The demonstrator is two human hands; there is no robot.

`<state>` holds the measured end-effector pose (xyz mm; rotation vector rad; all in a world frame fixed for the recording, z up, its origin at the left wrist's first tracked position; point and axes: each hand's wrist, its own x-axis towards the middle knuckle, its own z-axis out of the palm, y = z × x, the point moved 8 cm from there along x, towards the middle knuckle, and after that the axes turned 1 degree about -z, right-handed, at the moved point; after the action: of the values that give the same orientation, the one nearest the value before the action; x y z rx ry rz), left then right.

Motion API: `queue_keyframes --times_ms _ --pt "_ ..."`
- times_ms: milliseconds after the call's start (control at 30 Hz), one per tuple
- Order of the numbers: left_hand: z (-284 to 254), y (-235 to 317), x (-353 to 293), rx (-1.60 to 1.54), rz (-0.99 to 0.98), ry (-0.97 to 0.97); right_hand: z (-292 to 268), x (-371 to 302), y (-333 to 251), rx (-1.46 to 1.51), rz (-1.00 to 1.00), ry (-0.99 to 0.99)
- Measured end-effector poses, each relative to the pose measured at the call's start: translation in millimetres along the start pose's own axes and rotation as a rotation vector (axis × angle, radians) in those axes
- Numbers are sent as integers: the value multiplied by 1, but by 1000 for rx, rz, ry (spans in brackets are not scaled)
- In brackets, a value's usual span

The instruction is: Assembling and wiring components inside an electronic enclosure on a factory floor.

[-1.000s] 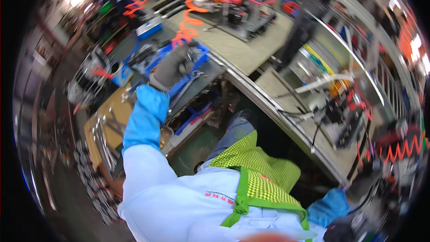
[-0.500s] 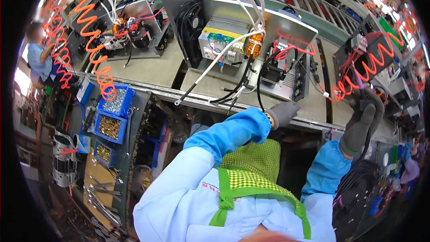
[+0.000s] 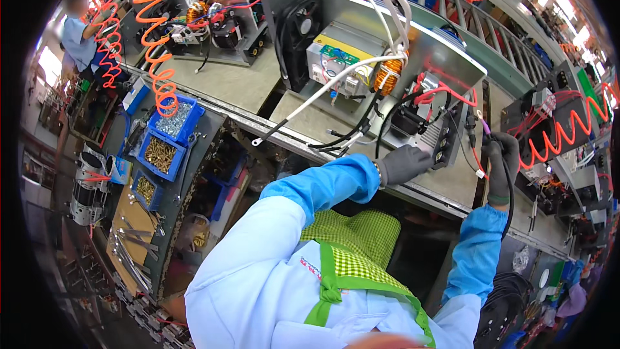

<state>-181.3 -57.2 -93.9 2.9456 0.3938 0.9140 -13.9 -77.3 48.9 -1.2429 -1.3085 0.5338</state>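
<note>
My right hand, in a grey glove, is closed around a black cable. The cable's purple-sleeved end with a ring terminal sticks up above the fingers, and its length hangs down past the wrist. My left hand, gloved too, has its fingers stretched out by the front corner of a metal chassis, close to a black slotted block. On that chassis are a copper-wound coil, a boxed power unit, a fan and thick white cables.
Blue bins of screws and brass parts stand on a side bench at left. A second chassis sits further left, and another black unit at right. Coiled orange air hoses hang down. A roller conveyor runs behind. A co-worker stands far left.
My right hand has moved left with the black cable, bringing its end near the chassis's right side. My left hand stays by the chassis's front corner. The whole view has shifted and turned slightly.
</note>
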Motion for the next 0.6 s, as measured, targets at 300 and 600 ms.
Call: queue_keyframes --times_ms 300,600 --pt "91 -92 9 -984 -1018 207 36 19 56 -308 -20 -454" --pt "105 -95 39 -950 -1149 429 47 27 77 -403 -84 -647"
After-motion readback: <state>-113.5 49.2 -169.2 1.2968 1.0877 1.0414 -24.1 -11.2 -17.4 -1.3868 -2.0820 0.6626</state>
